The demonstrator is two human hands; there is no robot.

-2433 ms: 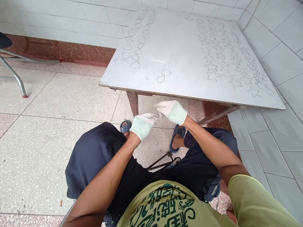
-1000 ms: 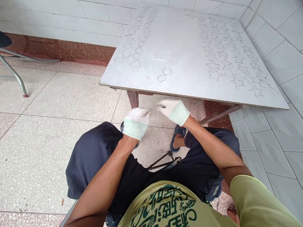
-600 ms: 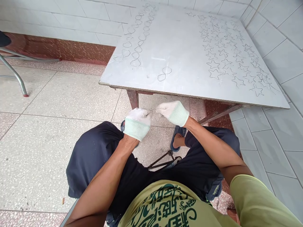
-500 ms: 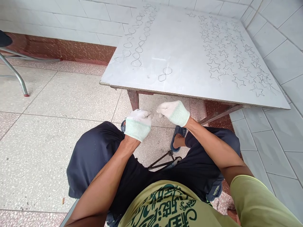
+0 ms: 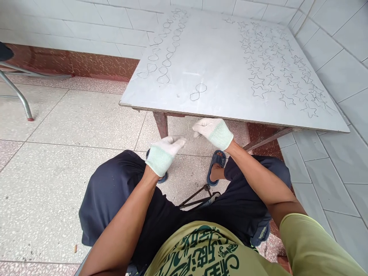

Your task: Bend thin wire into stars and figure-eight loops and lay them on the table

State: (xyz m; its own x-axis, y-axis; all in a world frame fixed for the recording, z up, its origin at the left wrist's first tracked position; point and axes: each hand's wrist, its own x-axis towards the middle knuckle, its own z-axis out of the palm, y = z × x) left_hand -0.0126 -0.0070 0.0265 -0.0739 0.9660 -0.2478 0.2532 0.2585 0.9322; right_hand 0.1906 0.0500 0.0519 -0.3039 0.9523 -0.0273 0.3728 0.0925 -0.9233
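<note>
In the head view both my hands wear white knit gloves with pale green cuffs, and they are in front of the table's near edge. My right hand [image 5: 212,132] is pinched shut, its fingertips at a thin wire [image 5: 189,130] that is hard to see against the floor. Slightly lower, my left hand [image 5: 167,151] has its fingers stretched toward the right hand, thumb and fingertips together at the same wire. The wire's full shape cannot be made out. On the tabletop beyond lies a wire figure-eight [image 5: 199,91].
The white table [image 5: 218,61] carries two columns of wire figure-eights [image 5: 163,70] at left and many wire stars [image 5: 257,80] at right. Beneath it stands a wooden leg [image 5: 161,123]. A metal-legged chair [image 5: 24,100] is at far left. Tiled walls border the table.
My left hand has moved slightly left and its fingers have straightened from a tighter curl. My right hand has risen a little toward the table edge, and the gap between them has widened slightly.
</note>
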